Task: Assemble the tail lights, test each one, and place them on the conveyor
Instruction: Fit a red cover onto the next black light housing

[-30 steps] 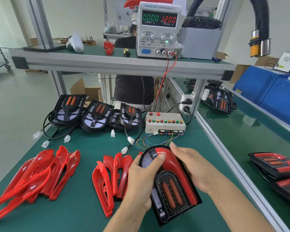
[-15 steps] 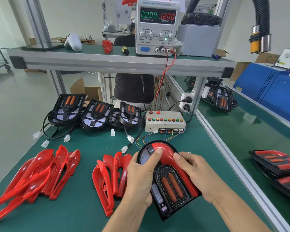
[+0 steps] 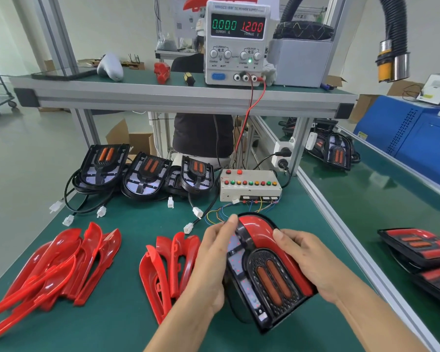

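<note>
A black tail light (image 3: 267, 273) with a curved red lens along its right side is held between both hands just above the green bench. My left hand (image 3: 211, 262) grips its left edge, fingertips over the top left corner. My right hand (image 3: 313, 262) grips the right edge, thumb pressing on the red lens. A beige test box (image 3: 249, 185) with coloured buttons sits just beyond. Three bare black housings (image 3: 148, 174) with cables lie at the back. Two finished lights (image 3: 422, 252) lie on the conveyor (image 3: 366, 199) at right.
Loose red lenses lie in two piles, one at far left (image 3: 54, 265) and one beside my left hand (image 3: 168, 262). A power supply (image 3: 236, 41) reading 12.00 V stands on the upper shelf. White cable plugs (image 3: 188, 227) lie mid-bench. A person sits behind the bench.
The tail light has shifted slightly away from me. My left fingers slid up to its top left corner, and my right thumb moved onto the red lens.
</note>
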`<state>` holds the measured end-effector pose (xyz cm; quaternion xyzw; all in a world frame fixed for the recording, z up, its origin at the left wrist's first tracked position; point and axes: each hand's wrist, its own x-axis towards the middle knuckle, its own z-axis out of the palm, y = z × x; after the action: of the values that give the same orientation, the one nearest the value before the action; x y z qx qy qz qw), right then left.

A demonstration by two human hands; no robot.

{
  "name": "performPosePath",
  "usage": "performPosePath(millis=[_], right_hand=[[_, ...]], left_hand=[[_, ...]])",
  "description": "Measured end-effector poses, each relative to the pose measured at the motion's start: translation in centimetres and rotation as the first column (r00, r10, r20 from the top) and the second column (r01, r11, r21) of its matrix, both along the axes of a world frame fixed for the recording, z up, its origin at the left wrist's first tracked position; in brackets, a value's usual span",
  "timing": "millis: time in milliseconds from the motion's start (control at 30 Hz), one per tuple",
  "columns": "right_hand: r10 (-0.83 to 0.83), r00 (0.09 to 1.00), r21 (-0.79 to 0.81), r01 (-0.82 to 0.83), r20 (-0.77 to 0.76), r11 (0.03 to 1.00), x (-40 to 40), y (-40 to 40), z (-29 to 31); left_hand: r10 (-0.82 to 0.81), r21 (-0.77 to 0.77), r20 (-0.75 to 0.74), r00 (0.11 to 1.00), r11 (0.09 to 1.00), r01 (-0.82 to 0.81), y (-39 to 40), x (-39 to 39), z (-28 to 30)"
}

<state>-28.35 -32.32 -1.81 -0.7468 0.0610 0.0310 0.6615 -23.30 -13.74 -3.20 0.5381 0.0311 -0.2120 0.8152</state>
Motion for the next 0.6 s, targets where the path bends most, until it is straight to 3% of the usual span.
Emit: performPosePath(millis=[100, 167, 333, 433, 500, 600], right_hand=[[0.079, 0.997, -0.048, -0.079, -0.008, 0.996, 0.2, -1.6, 0.9], [0.143, 0.989, -0.081, -0.145, -0.025, 0.986, 0.3, -2.3, 1.3], [0.285, 0.953, -0.161, -0.298, -0.101, 0.941, 1.3, -2.9, 2.2], [0.328, 0.936, -0.255, -0.351, -0.129, 0.901, 2.0, -3.0, 2.6], [0.338, 0.931, -0.292, -0.365, -0.141, 0.884, 2.4, -3.1, 2.7], [0.334, 0.932, -0.325, -0.362, -0.14, 0.874, 2.8, -2.9, 2.7]], left_hand=[[-0.207, 0.139, 0.042, 0.977, 0.97, 0.2, 1.0, 1.5, 0.8], [-0.276, 0.303, 0.112, 0.954, 0.924, 0.232, 1.1, 2.3, 1.5], [-0.478, 0.461, 0.269, 0.836, 0.826, 0.324, 0.5, 3.6, 2.8], [-0.608, 0.556, 0.188, 0.772, 0.713, 0.426, 0.3, 4.2, 3.3], [-0.645, 0.541, 0.081, 0.76, 0.669, 0.51, 0.1, 4.0, 3.4], [-0.613, 0.471, 0.05, 0.789, 0.711, 0.522, 0.1, 3.7, 2.9]])
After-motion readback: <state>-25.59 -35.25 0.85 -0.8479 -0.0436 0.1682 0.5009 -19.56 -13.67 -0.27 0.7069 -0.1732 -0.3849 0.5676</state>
